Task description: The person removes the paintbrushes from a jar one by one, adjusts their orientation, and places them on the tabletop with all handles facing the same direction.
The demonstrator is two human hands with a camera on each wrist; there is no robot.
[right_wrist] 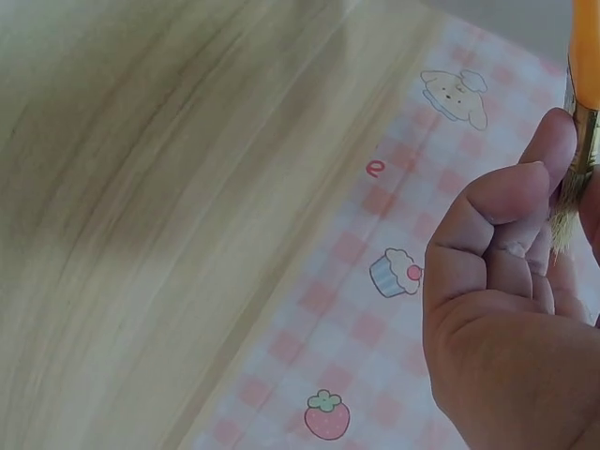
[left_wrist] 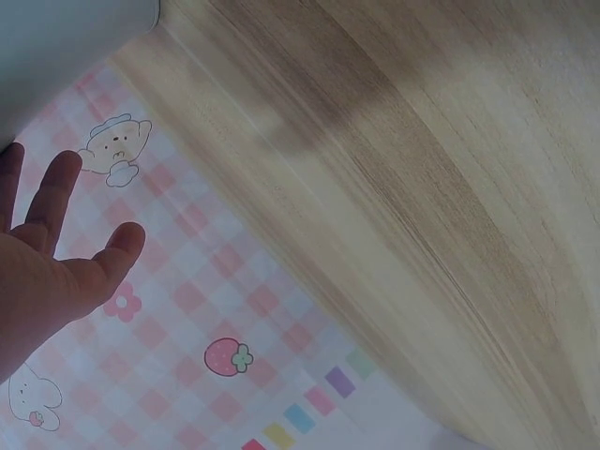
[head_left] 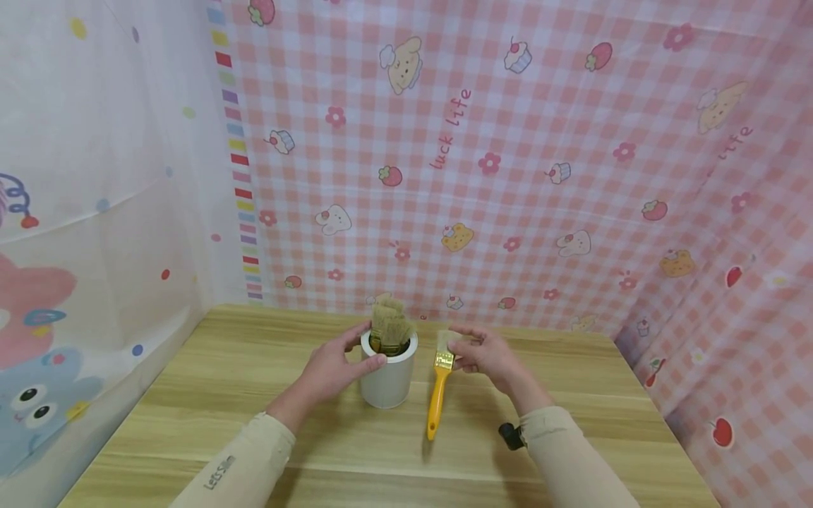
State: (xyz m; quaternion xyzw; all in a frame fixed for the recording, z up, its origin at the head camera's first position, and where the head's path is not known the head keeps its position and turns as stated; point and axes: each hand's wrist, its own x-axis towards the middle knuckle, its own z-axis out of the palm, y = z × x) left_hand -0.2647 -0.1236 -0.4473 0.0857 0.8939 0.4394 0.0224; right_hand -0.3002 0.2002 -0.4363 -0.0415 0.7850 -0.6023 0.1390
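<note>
Right hand pinches the bristle end of the yellow-handled brush, handle hanging toward the table; light, stiff handle, soft bristles, better gripped at the ferrule; left hand curls round the white cup just left of the brush, more brushes standing in it.

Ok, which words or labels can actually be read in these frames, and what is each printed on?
"luck life": pink checked cloth behind the table, in the head view.
"...ife": same cloth at right, start hidden in a fold.
"Lets Slim": left sleeve; last letters blurred, so uncertain.
"e": one pink letter on the cloth, right wrist view.
Brush: no readable text.
</note>
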